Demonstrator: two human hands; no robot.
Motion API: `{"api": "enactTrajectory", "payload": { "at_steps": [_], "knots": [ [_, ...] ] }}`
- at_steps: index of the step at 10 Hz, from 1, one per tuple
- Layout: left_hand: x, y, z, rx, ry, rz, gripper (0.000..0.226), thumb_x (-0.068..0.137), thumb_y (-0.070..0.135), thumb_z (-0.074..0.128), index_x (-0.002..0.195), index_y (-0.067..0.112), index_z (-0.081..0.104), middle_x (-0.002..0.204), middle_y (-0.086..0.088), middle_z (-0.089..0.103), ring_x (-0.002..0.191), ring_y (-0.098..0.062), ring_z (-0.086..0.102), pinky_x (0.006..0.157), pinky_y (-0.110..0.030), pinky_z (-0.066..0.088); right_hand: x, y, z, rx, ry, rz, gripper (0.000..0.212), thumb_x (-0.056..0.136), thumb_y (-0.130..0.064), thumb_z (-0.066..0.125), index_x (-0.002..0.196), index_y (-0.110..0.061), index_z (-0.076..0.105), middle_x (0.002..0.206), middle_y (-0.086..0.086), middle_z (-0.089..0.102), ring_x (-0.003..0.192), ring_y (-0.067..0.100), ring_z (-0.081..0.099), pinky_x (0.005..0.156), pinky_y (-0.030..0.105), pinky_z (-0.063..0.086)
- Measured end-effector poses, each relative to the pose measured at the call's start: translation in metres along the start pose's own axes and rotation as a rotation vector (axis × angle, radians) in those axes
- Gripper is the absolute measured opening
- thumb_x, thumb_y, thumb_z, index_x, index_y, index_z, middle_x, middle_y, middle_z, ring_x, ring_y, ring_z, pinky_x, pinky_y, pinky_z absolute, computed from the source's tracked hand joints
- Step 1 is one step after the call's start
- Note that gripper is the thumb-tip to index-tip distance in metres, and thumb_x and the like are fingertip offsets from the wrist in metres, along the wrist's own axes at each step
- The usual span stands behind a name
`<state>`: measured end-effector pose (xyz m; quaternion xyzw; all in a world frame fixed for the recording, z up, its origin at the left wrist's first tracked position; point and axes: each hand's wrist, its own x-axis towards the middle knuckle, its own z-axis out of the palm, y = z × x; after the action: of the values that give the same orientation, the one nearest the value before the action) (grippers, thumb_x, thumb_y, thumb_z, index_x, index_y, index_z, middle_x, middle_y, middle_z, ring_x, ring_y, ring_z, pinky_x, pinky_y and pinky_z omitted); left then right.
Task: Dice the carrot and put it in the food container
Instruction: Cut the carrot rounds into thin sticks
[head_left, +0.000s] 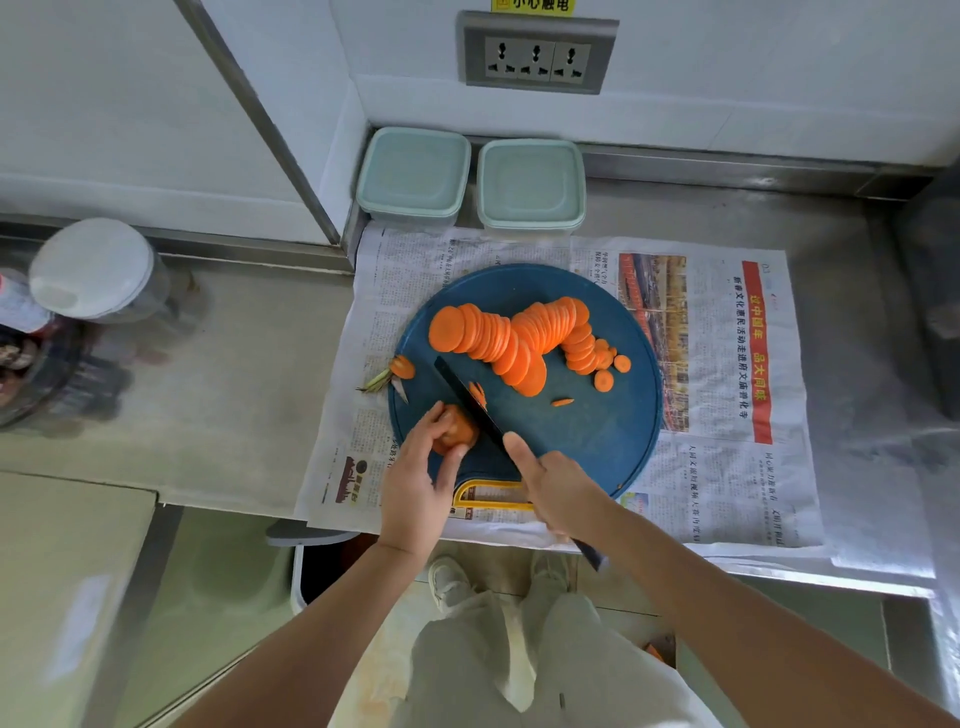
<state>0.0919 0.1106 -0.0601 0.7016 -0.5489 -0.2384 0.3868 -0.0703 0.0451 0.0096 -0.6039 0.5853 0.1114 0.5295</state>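
Carrot stub (459, 429) within left hand (415, 483), beside knife (451, 375)

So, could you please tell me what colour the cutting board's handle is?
Yellow; the cutting board's handle shows in the head view.

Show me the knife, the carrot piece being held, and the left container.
knife (492, 426), head view, on the dark blade.
carrot piece (458, 430), head view, on its exposed orange side.
left container (414, 171), head view, middle of its lid.

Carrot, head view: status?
Left hand holds carrot stub; right hand grips knife. Slices piled on board, undiced. Both containers lidded.
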Motion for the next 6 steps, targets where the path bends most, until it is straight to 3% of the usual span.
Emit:
{"api": "enactTrajectory", "payload": {
  "at_steps": [1, 2, 3, 4, 5, 6],
  "knots": [
    [0.002, 0.003, -0.001, 0.005, 0.031, 0.046, 0.032, 0.088, 0.029, 0.061, 0.117, 0.019, 0.053, 0.12, -0.002, 0.049, 0.108, -0.015, 0.054, 0.09, -0.01, 0.044, -0.011, 0.002, 0.004, -0.102, 0.002, -0.036, 0.061, 0.1, -0.054, 0.026, 0.09, 0.0, 0.051, 0.07, 0.007, 0.051, 0.058, 0.013, 0.043, 0.061, 0.027, 0.041],
    [0.004, 0.004, -0.001, 0.025, 0.03, 0.008, 0.027, 0.082, 0.013, 0.072, 0.107, 0.007, 0.06, 0.106, -0.009, 0.055, 0.093, -0.018, 0.059, 0.081, -0.006, 0.044, -0.03, -0.003, 0.016, -0.167, 0.075, 0.029, 0.056, 0.102, -0.013, 0.038, 0.15, -0.004, 0.01, 0.109, 0.018, 0.055, 0.084, 0.021, 0.05, 0.083, 0.035, 0.048],
    [0.005, 0.007, -0.002, 0.045, 0.029, -0.027, 0.022, 0.082, 0.009, 0.072, 0.099, 0.003, 0.06, 0.099, -0.004, 0.054, 0.085, -0.018, 0.06, 0.072, -0.004, 0.043, -0.032, -0.001, 0.025, -0.275, 0.07, -0.038, 0.069, 0.1, -0.004, 0.037, 0.152, -0.009, -0.009, 0.115, 0.017, 0.053, 0.094, 0.025, 0.054, 0.082, 0.035, 0.048],
    [0.005, 0.011, -0.004, 0.05, 0.042, -0.045, 0.02, 0.082, 0.006, 0.071, 0.097, 0.002, 0.059, 0.096, 0.001, 0.05, 0.083, -0.021, 0.06, 0.07, -0.011, 0.041, -0.039, 0.002, 0.032, -0.144, 0.083, -0.006, 0.056, 0.103, -0.041, 0.025, 0.138, 0.001, 0.035, 0.096, 0.013, 0.058, 0.081, 0.02, 0.052, 0.075, 0.034, 0.049],
    [0.004, 0.013, -0.003, 0.052, 0.044, -0.05, 0.019, 0.083, 0.006, 0.07, 0.097, 0.002, 0.059, 0.096, 0.003, 0.049, 0.083, -0.023, 0.061, 0.069, -0.013, 0.041, -0.03, 0.012, 0.04, -0.039, 0.274, -0.124, 0.095, 0.072, -0.076, -0.002, 0.084, 0.005, 0.046, 0.069, 0.007, 0.053, 0.07, 0.023, 0.053, 0.071, 0.037, 0.046],
    [0.004, 0.014, -0.004, 0.052, 0.045, -0.065, 0.017, 0.083, 0.007, 0.07, 0.096, 0.003, 0.06, 0.096, 0.004, 0.049, 0.084, -0.022, 0.061, 0.069, -0.011, 0.039, -0.029, 0.013, 0.039, -0.183, 0.208, -0.154, 0.096, 0.069, -0.074, -0.008, 0.083, 0.004, 0.046, 0.068, 0.007, 0.051, 0.071, 0.025, 0.054, 0.068, 0.036, 0.044]
  ]
}}
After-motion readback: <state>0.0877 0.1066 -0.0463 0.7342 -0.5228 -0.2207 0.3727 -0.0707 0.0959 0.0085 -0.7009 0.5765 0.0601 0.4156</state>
